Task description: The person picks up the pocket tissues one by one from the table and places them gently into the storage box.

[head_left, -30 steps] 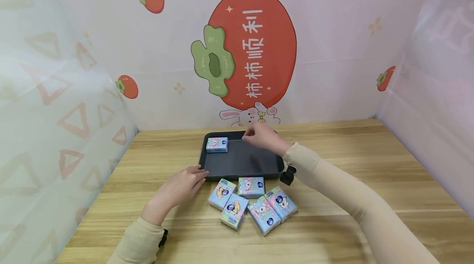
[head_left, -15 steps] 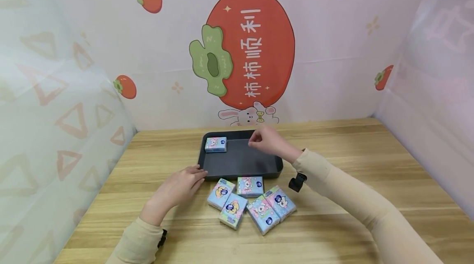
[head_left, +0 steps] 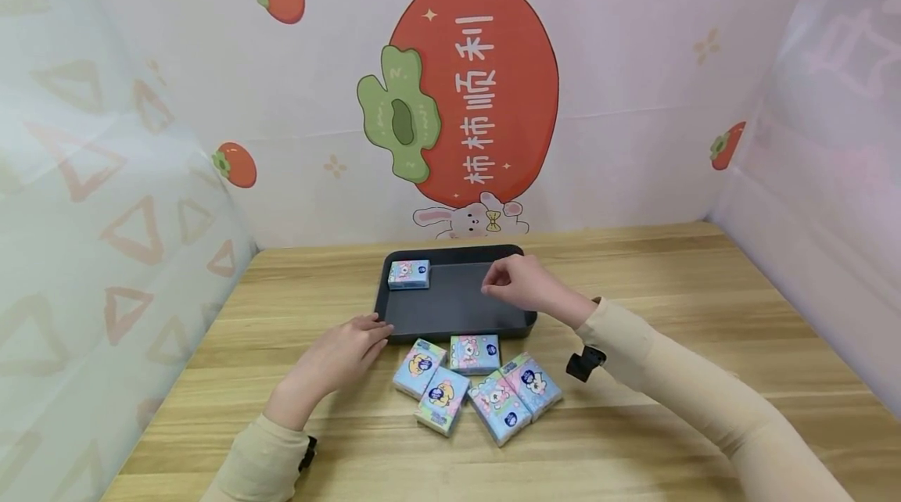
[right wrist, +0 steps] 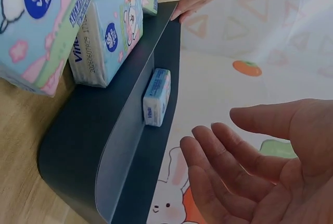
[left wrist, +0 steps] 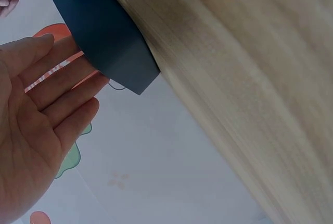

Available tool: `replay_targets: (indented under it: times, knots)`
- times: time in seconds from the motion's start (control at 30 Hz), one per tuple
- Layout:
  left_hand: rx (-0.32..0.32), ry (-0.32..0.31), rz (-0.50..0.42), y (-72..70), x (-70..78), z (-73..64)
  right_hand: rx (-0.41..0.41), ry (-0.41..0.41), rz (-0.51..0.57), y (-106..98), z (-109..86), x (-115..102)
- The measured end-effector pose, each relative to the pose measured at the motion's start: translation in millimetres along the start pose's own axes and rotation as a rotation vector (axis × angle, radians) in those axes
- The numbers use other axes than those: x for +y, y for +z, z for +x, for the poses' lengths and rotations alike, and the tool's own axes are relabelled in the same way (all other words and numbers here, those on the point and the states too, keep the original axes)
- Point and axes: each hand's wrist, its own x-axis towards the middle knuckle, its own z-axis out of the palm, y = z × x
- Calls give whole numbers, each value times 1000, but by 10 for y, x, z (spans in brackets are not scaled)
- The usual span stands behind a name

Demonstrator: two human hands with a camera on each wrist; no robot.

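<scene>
A dark grey tray (head_left: 450, 310) lies on the table with one small Vinda tissue pack (head_left: 409, 274) in its back left corner. My left hand (head_left: 345, 353) rests its straight fingers at the tray's front left corner; the left wrist view shows the fingertips at the tray's wall (left wrist: 119, 52). Over the right part of the tray hovers my right hand (head_left: 524, 283), its fingers loosely bent. In the right wrist view nothing lies between the thumb and fingers (right wrist: 229, 153). Just in front of the tray is a group of tissue packs, among them a bear-print pack (head_left: 475, 354).
Two duck-print packs (head_left: 443, 402) lie at the group's left, and two more packs (head_left: 500, 408) sit side by side at its right. A printed cloth wall (head_left: 303, 197) stands behind the wooden table (head_left: 655, 283), with curtains on both sides.
My right hand has moved back toward me and to the right over the tray, holding nothing. The left hand and the packs have stayed in place; the head view has shifted slightly.
</scene>
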Motion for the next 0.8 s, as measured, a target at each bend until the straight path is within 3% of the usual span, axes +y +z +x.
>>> replay_targets:
  times: [0.8]
  knots:
    - [4, 15, 4, 10, -19, 12, -77, -14, 11, 56, -414, 57]
